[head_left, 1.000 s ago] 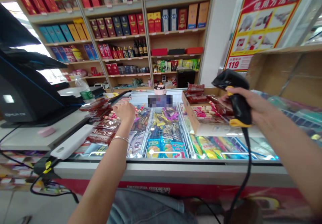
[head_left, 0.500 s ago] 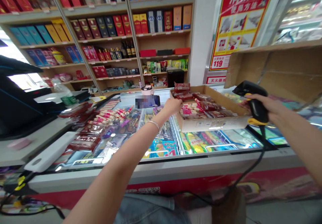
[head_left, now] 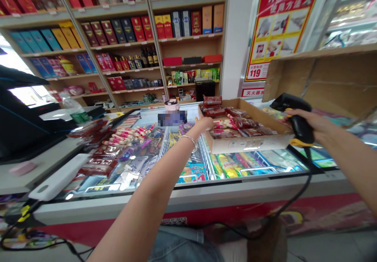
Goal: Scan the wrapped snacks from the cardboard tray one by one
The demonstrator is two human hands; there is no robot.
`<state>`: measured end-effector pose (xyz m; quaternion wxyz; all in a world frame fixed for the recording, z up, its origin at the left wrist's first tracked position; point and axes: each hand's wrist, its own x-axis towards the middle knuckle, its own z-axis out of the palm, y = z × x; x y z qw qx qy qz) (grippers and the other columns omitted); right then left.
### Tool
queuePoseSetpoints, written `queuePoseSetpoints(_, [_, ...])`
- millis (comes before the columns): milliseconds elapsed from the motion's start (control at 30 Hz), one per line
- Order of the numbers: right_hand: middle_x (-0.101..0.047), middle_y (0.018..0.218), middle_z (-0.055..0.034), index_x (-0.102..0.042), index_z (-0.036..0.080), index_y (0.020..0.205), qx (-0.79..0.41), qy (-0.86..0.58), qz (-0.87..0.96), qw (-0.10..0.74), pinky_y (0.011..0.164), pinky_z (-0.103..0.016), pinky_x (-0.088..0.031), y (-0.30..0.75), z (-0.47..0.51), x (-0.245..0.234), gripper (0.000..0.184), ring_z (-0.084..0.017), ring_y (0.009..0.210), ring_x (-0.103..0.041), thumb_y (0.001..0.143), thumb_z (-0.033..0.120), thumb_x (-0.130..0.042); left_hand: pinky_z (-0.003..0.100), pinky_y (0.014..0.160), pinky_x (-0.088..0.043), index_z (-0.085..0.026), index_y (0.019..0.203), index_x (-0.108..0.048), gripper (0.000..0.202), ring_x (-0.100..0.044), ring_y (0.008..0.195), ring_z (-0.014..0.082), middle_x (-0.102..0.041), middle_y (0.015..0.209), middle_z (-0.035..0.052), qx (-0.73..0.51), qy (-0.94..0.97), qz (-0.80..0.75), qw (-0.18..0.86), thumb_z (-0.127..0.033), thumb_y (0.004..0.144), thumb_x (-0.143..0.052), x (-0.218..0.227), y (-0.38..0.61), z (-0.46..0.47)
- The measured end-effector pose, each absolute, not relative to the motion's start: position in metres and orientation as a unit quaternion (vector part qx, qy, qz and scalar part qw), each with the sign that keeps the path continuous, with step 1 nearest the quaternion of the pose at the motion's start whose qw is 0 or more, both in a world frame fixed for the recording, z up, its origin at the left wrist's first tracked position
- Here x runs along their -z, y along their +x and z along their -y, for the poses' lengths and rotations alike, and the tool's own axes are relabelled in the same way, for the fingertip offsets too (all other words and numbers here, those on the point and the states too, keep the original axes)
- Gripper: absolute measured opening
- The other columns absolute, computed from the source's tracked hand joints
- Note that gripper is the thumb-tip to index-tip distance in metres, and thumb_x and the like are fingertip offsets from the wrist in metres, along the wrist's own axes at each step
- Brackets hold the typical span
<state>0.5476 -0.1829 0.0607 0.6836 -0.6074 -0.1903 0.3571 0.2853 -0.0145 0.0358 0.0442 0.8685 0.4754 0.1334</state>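
Observation:
My left hand [head_left: 205,124] reaches over the near left wall of an open cardboard box [head_left: 250,144]. Its fingers are bent down among the packs, and what they touch is hidden. Inside the box lie dark red-brown packaged snacks [head_left: 212,111] and red-and-cream wrapped sticks [head_left: 224,124]. On the right, my right hand [head_left: 313,124] is wrapped around the handle of a black and yellow barcode scanner [head_left: 294,107], its head pointing left above the box's right end. A black cable hangs from the handle.
The box stands on a glass-topped freezer [head_left: 182,195] filled with colourful packs. More wrapped sticks [head_left: 129,134] and brown packs [head_left: 98,167] lie to the left, near a white handle-shaped object [head_left: 60,177]. A pink-lidded cup [head_left: 171,105] stands at the back. A large cardboard flap [head_left: 332,75] rises on the right.
My left hand has dipped slightly into the box, and its forearm has shifted right. The scanner in my right hand has moved only a little left.

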Motion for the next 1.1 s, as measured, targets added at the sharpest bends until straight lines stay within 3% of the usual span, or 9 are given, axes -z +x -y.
queuePoseSetpoints(100, [-0.059,0.059,-0.0085,-0.06,0.009,0.07,-0.344,-0.605,0.195,0.691,0.058,-0.019,-0.048,0.541,0.182,-0.07,0.016,-0.008,0.05,-0.059,0.085,0.007,-0.054,0.047,0.092,-0.036,-0.014,0.09,-0.063,0.036,-0.049,0.112,0.0352,-0.065,0.102,0.019,-0.256,0.838,-0.482,0.024,-0.045,0.086,-0.045,-0.042,0.262,0.024])
queuePoseSetpoints(200, [-0.057,0.056,-0.0075,-0.059,0.01,0.067,-0.348,-0.582,0.21,0.704,0.056,-0.022,-0.047,0.532,0.179,-0.087,0.018,-0.009,0.05,-0.058,0.084,0.008,-0.053,0.035,0.08,-0.042,-0.017,0.096,-0.056,0.03,-0.061,0.091,0.0255,-0.066,0.088,0.0127,-0.446,0.774,-0.446,0.047,-0.041,0.09,-0.039,-0.047,0.213,0.027])
queuePoseSetpoints(267, [-0.056,0.055,-0.0066,-0.059,0.01,0.067,-0.358,-0.566,0.218,0.71,0.055,-0.023,-0.046,0.523,0.175,-0.099,0.018,-0.009,0.05,-0.057,0.084,0.01,-0.054,0.03,0.07,-0.045,-0.019,0.098,-0.053,0.026,-0.064,0.072,0.0201,-0.065,0.077,0.0063,-0.51,0.741,-0.426,0.097,-0.04,0.089,-0.042,-0.047,0.17,0.023])
queuePoseSetpoints(333, [-0.055,0.054,-0.005,-0.058,0.011,0.068,-0.367,-0.533,0.238,0.724,0.055,-0.023,-0.047,0.507,0.168,-0.11,0.017,-0.008,0.049,-0.056,0.084,0.011,-0.053,0.027,0.066,-0.046,-0.02,0.095,-0.053,0.024,-0.065,0.067,0.0176,-0.066,0.08,0.0043,-0.55,0.721,-0.402,0.125,-0.042,0.086,-0.048,-0.043,0.127,0.015])
queuePoseSetpoints(467, [-0.054,0.055,-0.0026,-0.057,0.01,0.072,-0.448,-0.426,0.285,0.733,0.058,-0.021,-0.05,0.444,0.147,-0.123,0.014,-0.006,0.05,-0.054,0.085,0.01,-0.05,0.027,0.07,-0.05,-0.019,0.089,-0.055,0.026,-0.066,0.077,0.0178,-0.068,0.082,0.0045,-0.583,0.701,-0.375,0.166,-0.044,0.081,-0.054,-0.023,0.07,0.004])
queuePoseSetpoints(633, [-0.054,0.056,-0.0014,-0.053,0.011,0.071,-0.556,-0.356,0.333,0.674,0.054,-0.018,-0.05,0.339,0.119,-0.112,0.008,-0.006,0.049,-0.053,0.079,0.011,-0.055,0.031,0.076,-0.053,-0.02,0.099,-0.054,0.028,-0.066,0.083,0.0175,-0.07,0.091,0.0058,-0.567,0.713,-0.34,0.233,-0.043,0.084,-0.051,-0.005,0.056,0.002])
queuePoseSetpoints(767, [-0.057,0.057,-0.0008,-0.056,0.012,0.074,-0.581,-0.375,0.36,0.626,0.042,-0.015,-0.043,0.272,0.099,-0.075,0.008,-0.007,0.047,-0.053,0.072,0.014,-0.064,0.028,0.073,-0.053,-0.021,0.104,-0.05,0.026,-0.065,0.08,0.0151,-0.068,0.098,0.0054,-0.569,0.716,-0.361,0.181,-0.04,0.089,-0.043,-0.007,0.055,0.007])
queuePoseSetpoints(900, [-0.056,0.055,0.0007,-0.056,0.012,0.074,-0.6,-0.416,0.353,0.585,0.041,-0.015,-0.042,0.238,0.089,-0.033,0.009,-0.008,0.046,-0.054,0.071,0.012,-0.064,0.026,0.077,-0.049,-0.021,0.104,-0.048,0.021,-0.062,0.083,0.0136,-0.065,0.102,0.0056,-0.603,0.687,-0.399,0.071,-0.034,0.092,-0.037,-0.011,0.054,0.012])
queuePoseSetpoints(1100, [-0.063,0.063,-0.0036,-0.059,0.011,0.078,-0.626,-0.474,0.33,0.524,0.041,-0.015,-0.043,0.244,0.091,-0.011,0.009,-0.007,0.047,-0.056,0.072,0.008,-0.064,0.025,0.072,-0.048,-0.022,0.1,-0.043,0.018,-0.062,0.088,0.013,-0.059,0.103,0.0049,-0.633,0.643,-0.405,0.144,-0.035,0.093,-0.032,0.002,0.051,-0.002])
